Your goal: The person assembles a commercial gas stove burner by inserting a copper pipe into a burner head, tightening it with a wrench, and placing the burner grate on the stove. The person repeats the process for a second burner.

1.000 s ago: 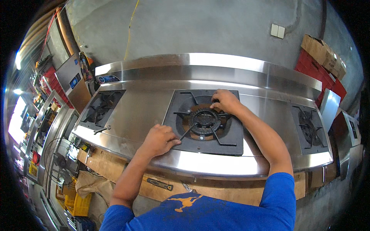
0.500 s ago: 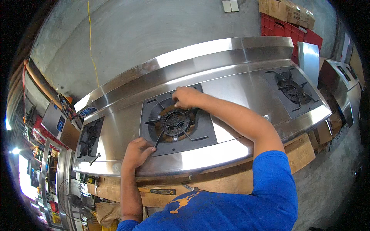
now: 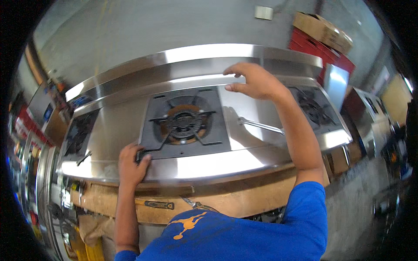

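Note:
A black pan support (image 3: 185, 123) with radiating arms sits over the round burner in the middle dark plate (image 3: 213, 98) of a stainless steel stove (image 3: 117, 126). At the plate's near-left corner, my left hand (image 3: 132, 166) has its thumb and fingers closed around the bent end of one arm of the support. My right hand (image 3: 254, 81) hovers beyond the plate's far-right corner, fingers curved apart and holding nothing. A silver combination wrench (image 3: 263, 126) lies on the steel between the middle and right burners, partly hidden behind my right forearm.
Other burners stand at the right (image 3: 314, 108) and left (image 3: 80, 132); a small wrench (image 3: 84, 158) lies by the left one. Below the stove's front edge, a wooden board (image 3: 230, 201) carries a dark-handled tool (image 3: 159, 204) and pliers (image 3: 198, 204). Red crates (image 3: 307, 47) stand behind.
My right hand has lifted off the far side of the pan support and moved right. The view has shifted, revealing more of the silver wrench. My left hand stays at the near-left corner.

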`<act>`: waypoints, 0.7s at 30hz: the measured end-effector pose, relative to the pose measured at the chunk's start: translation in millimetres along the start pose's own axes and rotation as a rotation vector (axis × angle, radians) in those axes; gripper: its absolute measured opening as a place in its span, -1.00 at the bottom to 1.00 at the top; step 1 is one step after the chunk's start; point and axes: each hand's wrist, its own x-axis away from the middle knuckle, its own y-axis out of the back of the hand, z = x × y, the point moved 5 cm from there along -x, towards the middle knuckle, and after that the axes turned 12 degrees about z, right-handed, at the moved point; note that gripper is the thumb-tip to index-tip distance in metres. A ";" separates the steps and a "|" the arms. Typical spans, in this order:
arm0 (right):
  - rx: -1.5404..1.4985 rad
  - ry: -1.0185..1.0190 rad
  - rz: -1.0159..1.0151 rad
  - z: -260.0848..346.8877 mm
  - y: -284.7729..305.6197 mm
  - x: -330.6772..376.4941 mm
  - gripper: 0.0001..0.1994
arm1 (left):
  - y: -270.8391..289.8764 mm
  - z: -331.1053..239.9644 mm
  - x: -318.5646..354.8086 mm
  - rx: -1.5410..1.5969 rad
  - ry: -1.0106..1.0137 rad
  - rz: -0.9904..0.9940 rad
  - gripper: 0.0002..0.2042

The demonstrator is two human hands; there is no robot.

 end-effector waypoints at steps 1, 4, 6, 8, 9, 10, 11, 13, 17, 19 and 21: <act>0.023 -0.011 -0.008 -21.7 -3.8 22.5 -0.51 | -1.4 4.8 3.0 -0.003 0.080 -0.010 -0.68; -0.108 -0.296 -0.203 -115.2 -11.8 92.6 -0.55 | -3.1 4.3 3.1 0.060 -0.021 -0.035 -0.70; -0.107 -0.519 -0.352 -179.4 -9.4 143.9 -0.55 | -3.2 1.7 1.2 0.106 -0.035 -0.016 -0.73; -0.025 -0.816 -0.460 -233.0 -9.2 200.9 -0.52 | 2.4 -5.6 -3.3 0.171 -0.041 -0.042 -0.75; 0.012 -0.969 -0.523 -253.4 -11.0 228.7 -0.50 | 4.0 -13.5 -8.6 0.186 -0.075 -0.025 -0.76; 0.036 -1.000 -0.573 -267.4 -13.6 249.8 -0.49 | 5.0 -23.3 -14.0 0.218 -0.100 -0.010 -0.77; 0.065 -1.038 -0.621 -278.6 -15.5 268.2 -0.48 | 5.5 -34.7 -20.1 0.259 -0.120 0.011 -0.79; 0.103 -1.187 -0.587 -297.1 -27.7 291.2 -0.45 | 1.4 -64.4 -41.9 0.301 -0.193 0.090 -0.80; 0.012 -1.434 -0.414 -327.5 -33.9 308.5 -0.46 | -25.3 -156.4 -112.8 0.273 -0.534 0.320 -0.77; -0.069 -1.423 -0.379 -335.8 -35.0 309.6 -0.49 | -60.1 -214.6 -149.6 0.239 -0.706 0.479 -0.72; -0.011 -1.435 -0.402 -338.2 -35.7 310.0 -0.52 | -108.0 -282.3 -187.4 0.357 -0.876 0.620 -0.64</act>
